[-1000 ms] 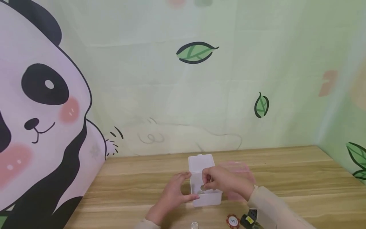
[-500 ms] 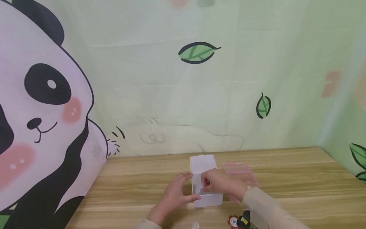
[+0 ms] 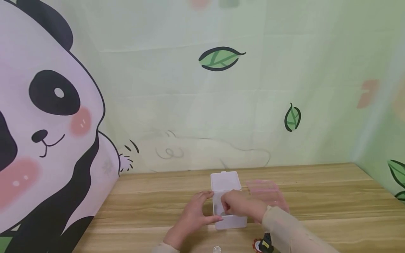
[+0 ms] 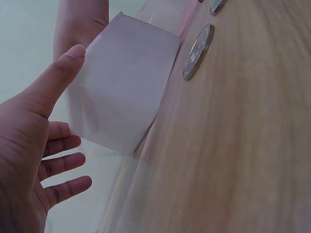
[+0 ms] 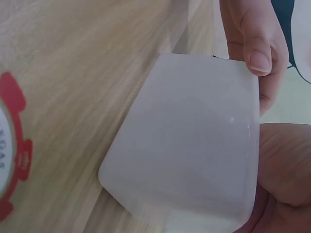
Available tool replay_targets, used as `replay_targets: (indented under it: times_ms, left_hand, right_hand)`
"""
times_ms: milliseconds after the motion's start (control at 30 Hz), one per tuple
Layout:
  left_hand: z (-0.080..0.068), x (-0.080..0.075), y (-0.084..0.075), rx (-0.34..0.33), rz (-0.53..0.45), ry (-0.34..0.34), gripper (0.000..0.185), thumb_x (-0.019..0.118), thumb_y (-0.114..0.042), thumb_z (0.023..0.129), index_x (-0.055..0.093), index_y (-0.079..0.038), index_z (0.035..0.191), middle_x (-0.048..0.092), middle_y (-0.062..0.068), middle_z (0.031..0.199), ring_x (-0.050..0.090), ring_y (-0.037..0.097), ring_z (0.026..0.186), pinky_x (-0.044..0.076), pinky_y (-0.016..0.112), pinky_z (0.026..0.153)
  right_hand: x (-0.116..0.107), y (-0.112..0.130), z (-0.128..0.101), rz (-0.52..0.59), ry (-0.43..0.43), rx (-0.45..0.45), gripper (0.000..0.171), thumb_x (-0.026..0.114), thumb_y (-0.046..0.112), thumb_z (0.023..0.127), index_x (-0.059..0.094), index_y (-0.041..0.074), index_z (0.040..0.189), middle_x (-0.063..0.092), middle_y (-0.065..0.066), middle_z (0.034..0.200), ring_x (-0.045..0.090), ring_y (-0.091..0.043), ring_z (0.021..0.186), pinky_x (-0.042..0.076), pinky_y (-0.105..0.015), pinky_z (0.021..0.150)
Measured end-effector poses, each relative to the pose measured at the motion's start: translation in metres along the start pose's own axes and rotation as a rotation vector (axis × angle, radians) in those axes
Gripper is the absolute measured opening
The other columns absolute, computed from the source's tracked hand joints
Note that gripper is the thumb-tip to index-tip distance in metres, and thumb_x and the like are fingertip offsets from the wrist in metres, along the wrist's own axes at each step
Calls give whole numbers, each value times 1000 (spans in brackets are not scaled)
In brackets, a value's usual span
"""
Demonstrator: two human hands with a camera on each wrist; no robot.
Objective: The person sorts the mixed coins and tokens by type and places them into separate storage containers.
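A white plastic box [image 3: 231,222] stands on the table with its lid [image 3: 225,181] tipped back at the far end. My left hand [image 3: 193,212] holds the box's left side, thumb at the near corner and index finger farther back; its other fingers are spread loosely in the left wrist view. My right hand [image 3: 238,203] reaches down into the box with curled fingers. Its fingertips are hidden behind the box wall, so whether a coin is between them does not show. Close to the box lies a silver coin [image 4: 199,52] on the wood.
To the box's right lies a translucent pink plastic container [image 3: 269,195]. Near the right sleeve are a red-rimmed poker chip [image 3: 257,246] and a black object with a yellow patch [image 3: 267,243]. A panda-print cloth [image 3: 158,88] hangs behind the table [image 3: 316,196].
A coin pinched in my right hand one second ago is out of sight now. That hand has sunk lower and slightly nearer into the box. My left hand stays on the box.
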State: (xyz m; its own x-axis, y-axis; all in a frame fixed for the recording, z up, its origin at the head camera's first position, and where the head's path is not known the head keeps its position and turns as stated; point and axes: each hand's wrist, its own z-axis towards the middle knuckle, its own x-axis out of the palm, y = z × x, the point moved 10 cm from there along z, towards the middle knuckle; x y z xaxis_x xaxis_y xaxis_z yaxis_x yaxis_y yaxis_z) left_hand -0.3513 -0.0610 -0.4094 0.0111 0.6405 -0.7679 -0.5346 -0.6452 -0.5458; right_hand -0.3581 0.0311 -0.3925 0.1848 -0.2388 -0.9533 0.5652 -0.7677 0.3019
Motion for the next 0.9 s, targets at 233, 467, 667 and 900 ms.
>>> replay_targets:
  times_ms: [233, 467, 667, 900]
  left_hand:
    - [0, 0, 0, -4, -7, 7, 77, 80, -45, 73, 54, -6, 134, 55, 13, 138, 49, 31, 129, 42, 48, 107]
    - [0, 0, -1, -8, -5, 13, 77, 80, -45, 73, 53, -5, 134, 54, 13, 138, 49, 32, 130, 42, 49, 107]
    - [0, -1, -2, 11, 10, -3, 77, 80, -45, 73, 54, -4, 133, 55, 15, 137, 50, 32, 128, 43, 48, 106]
    - [0, 1, -1, -2, 0, 5, 77, 80, -44, 73, 53, -5, 134, 55, 13, 138, 49, 31, 130, 43, 47, 107]
  right_hand:
    - [-1, 2, 1, -73, -17, 11, 21, 75, 3, 75, 58, 10, 66, 54, 4, 60, 44, -8, 57, 38, -21, 53]
    - [2, -3, 3, -110, -5, 72, 23, 76, 9, 77, 57, 13, 65, 54, 5, 61, 45, -9, 57, 38, -22, 53]
    - [2, -4, 4, -114, -13, 72, 22, 75, 8, 77, 57, 13, 66, 54, 5, 61, 45, -10, 57, 38, -22, 52]
    - [1, -4, 3, -103, -32, 50, 22, 75, 9, 78, 57, 13, 67, 54, 5, 62, 44, -9, 57, 37, -21, 52]
